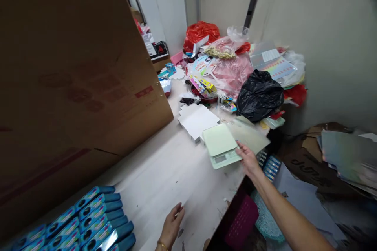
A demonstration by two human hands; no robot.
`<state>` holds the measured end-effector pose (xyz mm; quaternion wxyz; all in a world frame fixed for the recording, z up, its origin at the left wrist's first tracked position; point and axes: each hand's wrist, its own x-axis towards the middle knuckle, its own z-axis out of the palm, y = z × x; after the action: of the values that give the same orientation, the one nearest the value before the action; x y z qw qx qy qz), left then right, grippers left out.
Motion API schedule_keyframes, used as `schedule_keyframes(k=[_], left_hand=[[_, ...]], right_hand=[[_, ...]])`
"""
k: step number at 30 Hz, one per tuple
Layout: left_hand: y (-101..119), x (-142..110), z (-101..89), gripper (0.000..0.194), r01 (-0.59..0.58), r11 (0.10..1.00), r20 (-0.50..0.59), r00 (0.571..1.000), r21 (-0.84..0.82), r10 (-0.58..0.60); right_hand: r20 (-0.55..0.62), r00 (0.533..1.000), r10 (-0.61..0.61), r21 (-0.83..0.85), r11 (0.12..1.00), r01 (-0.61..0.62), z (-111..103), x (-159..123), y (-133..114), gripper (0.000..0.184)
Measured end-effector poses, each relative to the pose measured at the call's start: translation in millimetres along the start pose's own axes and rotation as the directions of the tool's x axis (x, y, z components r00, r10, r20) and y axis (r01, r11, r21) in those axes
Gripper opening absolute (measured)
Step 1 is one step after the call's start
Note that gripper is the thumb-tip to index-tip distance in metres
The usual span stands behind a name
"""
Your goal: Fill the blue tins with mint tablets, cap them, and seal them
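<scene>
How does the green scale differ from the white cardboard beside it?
The scale is pale green with a display; the white cardboard is plain white. The scale has rounded corners, the white cardboard notched edges. The right hand grips the scale; no hand touches the white cardboard. Both have broad, flat tops.

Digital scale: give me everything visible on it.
The digital scale is pale green, seemingly plastic: a rounded-corner platform behind a front strip with a small grey display, no reading legible. Platform faces up. The right hand grips its right edge. It is beside white cardboard, over the white table; resting or lifted, I can't tell.
</scene>
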<state>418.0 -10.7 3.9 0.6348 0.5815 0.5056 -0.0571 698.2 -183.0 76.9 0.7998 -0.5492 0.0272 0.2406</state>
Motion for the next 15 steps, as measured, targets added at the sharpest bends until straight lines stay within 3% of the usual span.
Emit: schedule_keyframes(k=[4,8,12,15], left_hand=[[-21.1,19.7,-14.7,0.055,-0.102,0.944,-0.102,0.985,0.315,0.14],[-20.8,32.6,-21.4,0.057,-0.106,0.792,-0.092,0.975,0.602,0.201],[-21.0,39.9,-17.9,0.077,-0.026,0.666,-0.057,0.993,0.745,0.103],[-29.0,43.9,-18.4,0.083,-0.052,0.61,-0.003,0.996,0.79,0.089]], right_hand=[[-0.027,0.999,-0.04,-0.011,0.999,0.04,9.3,31.5,-9.1,0.047],[0.026,0.999,-0.039,-0.029,0.999,0.04,42.1,61.4,4.3,0.05],[0.164,0.986,0.013,-0.128,0.992,0.008,98.7,82.5,55.8,0.057],[0.252,0.967,0.049,-0.297,0.954,0.028,147.8,88.0,108.2,0.055]])
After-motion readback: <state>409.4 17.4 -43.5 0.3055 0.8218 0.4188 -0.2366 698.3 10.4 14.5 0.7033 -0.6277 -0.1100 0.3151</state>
